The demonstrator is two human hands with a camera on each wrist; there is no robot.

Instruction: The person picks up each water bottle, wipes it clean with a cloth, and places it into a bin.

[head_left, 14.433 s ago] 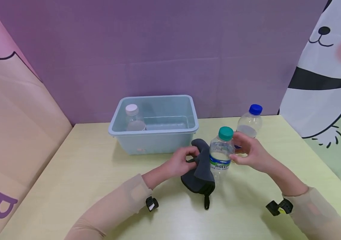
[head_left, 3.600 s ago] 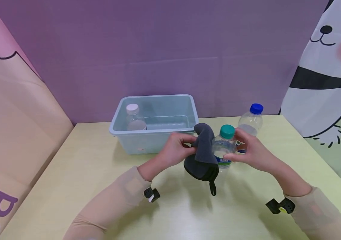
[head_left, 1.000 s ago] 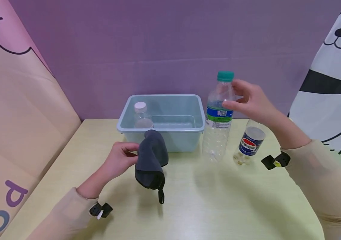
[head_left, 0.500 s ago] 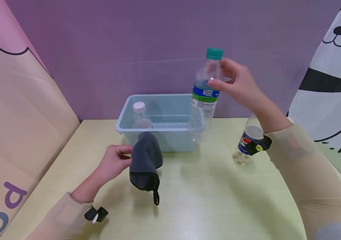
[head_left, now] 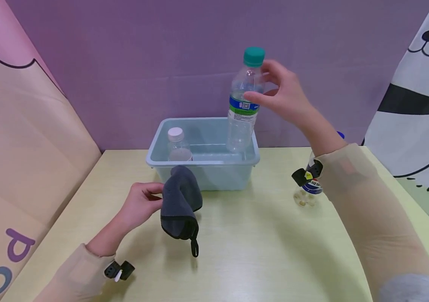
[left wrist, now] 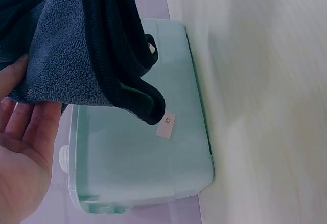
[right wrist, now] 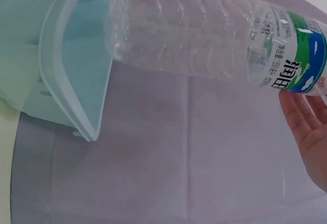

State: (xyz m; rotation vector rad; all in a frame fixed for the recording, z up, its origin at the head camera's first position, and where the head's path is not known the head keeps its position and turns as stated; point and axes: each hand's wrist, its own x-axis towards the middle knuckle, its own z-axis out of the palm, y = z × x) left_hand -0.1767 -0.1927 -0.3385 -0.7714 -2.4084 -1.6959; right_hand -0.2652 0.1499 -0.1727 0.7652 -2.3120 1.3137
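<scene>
My right hand grips a clear plastic bottle with a green cap near its neck. The bottle hangs nearly upright, its base inside the right part of the light blue bin. In the right wrist view the bottle's bottom is at the bin's rim. In front of the bin, my left hand pinches a folded dark grey cloth with black edging and a hanging loop. The cloth shows a fuzzy texture in the left wrist view. A white-capped bottle stands in the bin's left part.
A cola bottle with a blue label stands on the table to the right, mostly hidden behind my right forearm. Behind the bin rises a purple backdrop. Printed panels border both sides.
The green-capped bottle has been lifted from the table, moved left and carried over the bin's rim by my right hand. My left hand has drawn the cloth away from it to the left.
</scene>
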